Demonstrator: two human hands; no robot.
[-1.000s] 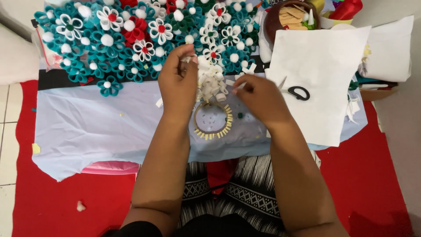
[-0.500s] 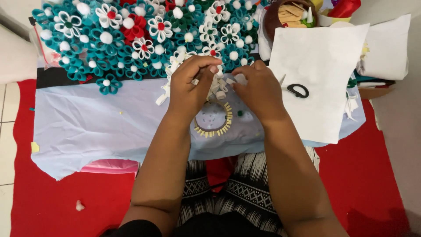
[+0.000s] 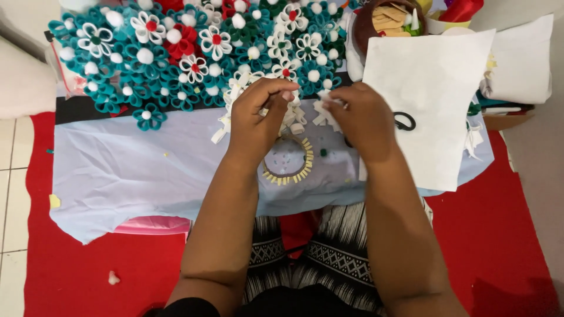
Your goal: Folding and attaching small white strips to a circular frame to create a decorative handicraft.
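Observation:
My left hand [image 3: 258, 117] pinches white folded fabric petals [image 3: 294, 117] above a small round lid [image 3: 286, 159] ringed with yellowish pieces. My right hand [image 3: 364, 120] grips another white petal piece [image 3: 324, 108] just to the right. Both hands work close together over a pale blue cloth [image 3: 129, 170]. Behind them lies a big cluster of teal, white and red fabric flowers [image 3: 176, 53] with white pompom centres. Loose white petals [image 3: 226, 120] trail left of my left hand.
A white sheet of paper [image 3: 429, 88] lies at right with black scissors [image 3: 404, 121] partly under my right hand. A brown bowl [image 3: 388, 23] with wooden bits stands at the back. Red carpet [image 3: 505, 235] surrounds the low table; a pink edge [image 3: 153, 224] shows beneath the cloth.
Both hands have shifted slightly up and apart; the right hand pulled its white petal piece to the right while the left keeps pinching the petal bunch.

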